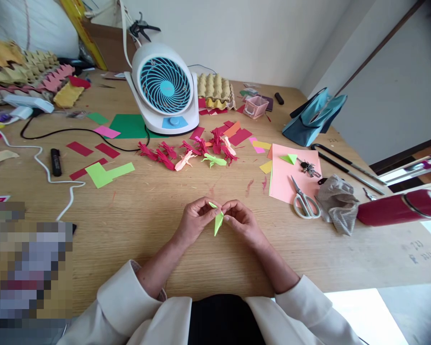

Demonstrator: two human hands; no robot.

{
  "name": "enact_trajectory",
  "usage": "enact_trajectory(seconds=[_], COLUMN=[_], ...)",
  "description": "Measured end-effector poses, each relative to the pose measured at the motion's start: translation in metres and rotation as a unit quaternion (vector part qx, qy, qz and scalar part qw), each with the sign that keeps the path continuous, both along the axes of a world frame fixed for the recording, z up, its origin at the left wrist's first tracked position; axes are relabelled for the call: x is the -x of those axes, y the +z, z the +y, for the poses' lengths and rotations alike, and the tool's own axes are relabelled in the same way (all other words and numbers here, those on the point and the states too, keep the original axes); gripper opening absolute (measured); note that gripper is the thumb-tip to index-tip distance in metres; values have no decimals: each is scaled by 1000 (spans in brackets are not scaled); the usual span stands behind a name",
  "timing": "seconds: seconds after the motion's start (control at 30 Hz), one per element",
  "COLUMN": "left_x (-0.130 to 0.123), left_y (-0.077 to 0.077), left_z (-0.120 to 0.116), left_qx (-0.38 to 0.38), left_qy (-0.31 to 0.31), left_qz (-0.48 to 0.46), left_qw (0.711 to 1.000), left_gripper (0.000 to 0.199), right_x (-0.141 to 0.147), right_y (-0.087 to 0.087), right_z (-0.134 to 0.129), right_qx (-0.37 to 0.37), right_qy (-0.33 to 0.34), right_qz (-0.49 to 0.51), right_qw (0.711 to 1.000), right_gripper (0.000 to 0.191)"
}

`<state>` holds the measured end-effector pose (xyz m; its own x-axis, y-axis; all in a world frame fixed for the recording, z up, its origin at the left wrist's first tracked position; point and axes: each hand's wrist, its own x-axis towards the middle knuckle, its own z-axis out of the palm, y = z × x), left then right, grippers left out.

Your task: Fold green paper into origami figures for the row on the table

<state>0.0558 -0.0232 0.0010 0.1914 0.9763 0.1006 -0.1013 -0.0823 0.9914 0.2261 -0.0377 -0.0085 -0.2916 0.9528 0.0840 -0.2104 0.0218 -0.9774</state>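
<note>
A small folded piece of light green paper is pinched between my two hands, low over the middle of the wooden table. My left hand grips it from the left with thumb and forefinger. From the other side, the fingertips of my right hand close on it. One narrow point of the paper hangs down below the fingers and another tip sticks up at the left; the part between the fingertips is hidden. Beyond the hands lies a row of folded paper figures, mostly red, with a light green one among them.
Behind the figures stands a white fan. To the right, scissors and keys lie on pink paper sheets, near a grey cloth and a red bottle. Green paper scraps and a black marker lie left.
</note>
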Motion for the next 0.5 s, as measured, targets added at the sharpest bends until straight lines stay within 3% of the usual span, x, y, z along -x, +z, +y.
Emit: enact_trajectory(seconds=[0.23, 0.5], left_x=[0, 4], left_y=[0, 3], left_z=[-1, 1], left_qx=[0, -78], left_qy=[60, 1], left_qz=[2, 76], left_qw=[998, 994], left_gripper=[22, 11], right_x=[-4, -3], right_y=[-1, 1], right_z=[0, 2], right_qx=[23, 17], right_qy=[40, 21], right_qz=[11, 36], right_qw=[999, 999], right_gripper=[44, 37])
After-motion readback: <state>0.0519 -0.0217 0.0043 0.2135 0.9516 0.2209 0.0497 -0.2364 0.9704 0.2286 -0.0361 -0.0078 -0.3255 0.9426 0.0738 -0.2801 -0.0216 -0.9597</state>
